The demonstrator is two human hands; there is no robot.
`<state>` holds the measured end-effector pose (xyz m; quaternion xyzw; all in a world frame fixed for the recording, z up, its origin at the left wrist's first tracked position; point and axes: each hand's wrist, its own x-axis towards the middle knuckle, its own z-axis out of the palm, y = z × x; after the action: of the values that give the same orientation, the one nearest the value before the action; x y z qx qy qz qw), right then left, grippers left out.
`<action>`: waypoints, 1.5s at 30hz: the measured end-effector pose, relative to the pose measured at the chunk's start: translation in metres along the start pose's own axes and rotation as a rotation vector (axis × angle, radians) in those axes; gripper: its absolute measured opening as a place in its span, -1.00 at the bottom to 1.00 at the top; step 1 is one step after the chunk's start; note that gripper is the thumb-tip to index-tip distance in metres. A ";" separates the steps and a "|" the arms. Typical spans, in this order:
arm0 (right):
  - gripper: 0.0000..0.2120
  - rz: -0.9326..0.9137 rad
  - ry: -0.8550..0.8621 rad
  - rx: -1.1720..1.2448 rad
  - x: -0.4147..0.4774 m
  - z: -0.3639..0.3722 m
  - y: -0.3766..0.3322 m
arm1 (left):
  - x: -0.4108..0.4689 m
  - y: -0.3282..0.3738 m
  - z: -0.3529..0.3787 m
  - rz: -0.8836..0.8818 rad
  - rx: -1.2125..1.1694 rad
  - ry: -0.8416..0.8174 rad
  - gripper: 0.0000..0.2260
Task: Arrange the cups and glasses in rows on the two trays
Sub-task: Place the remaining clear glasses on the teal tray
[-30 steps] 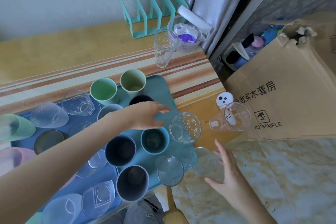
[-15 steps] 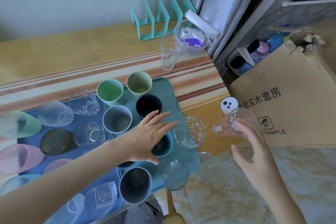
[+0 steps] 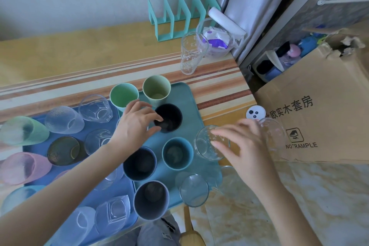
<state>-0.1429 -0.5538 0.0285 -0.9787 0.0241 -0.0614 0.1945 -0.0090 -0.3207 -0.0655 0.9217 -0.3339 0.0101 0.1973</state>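
Note:
Two trays lie side by side on the striped table: a blue tray [image 3: 121,189] at left and a teal tray [image 3: 186,96] at right. Both carry several cups and glasses, some of them tipped on their sides. My left hand [image 3: 135,126] pinches the near rim of a dark navy cup [image 3: 169,118] standing upright on the teal tray. My right hand [image 3: 241,144] is blurred, with its fingers spread beside a clear glass [image 3: 207,144] at the teal tray's right edge. Behind that hand, another clear glass [image 3: 275,134] sits tilted.
A tall clear glass [image 3: 191,54] stands alone on the table behind the trays. Near the wall are a teal rack [image 3: 179,18] and a clear container with a purple packet [image 3: 215,44]. A large cardboard box [image 3: 323,114] crowds the right side, with a white cap [image 3: 255,113] beside it.
My left hand pulled back from the tray's right side to the dark navy cup and closed on its rim. My right hand swung left from the tilted glass toward the clear glass.

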 end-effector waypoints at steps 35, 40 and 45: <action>-0.72 -0.026 -0.419 -0.139 0.065 0.058 -0.034 | 0.001 -0.012 0.000 0.186 -0.104 0.107 -0.78; -0.85 0.188 -0.020 0.093 0.044 -0.026 0.018 | 0.048 0.002 -0.043 0.225 -0.168 0.318 -0.81; -0.23 0.735 -0.038 0.062 0.013 -0.050 0.090 | 0.146 0.003 -0.049 0.007 -0.174 0.156 -0.44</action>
<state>-0.1384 -0.6563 0.0411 -0.8992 0.3687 0.0302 0.2336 0.1085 -0.3941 0.0028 0.8962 -0.3204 0.0535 0.3021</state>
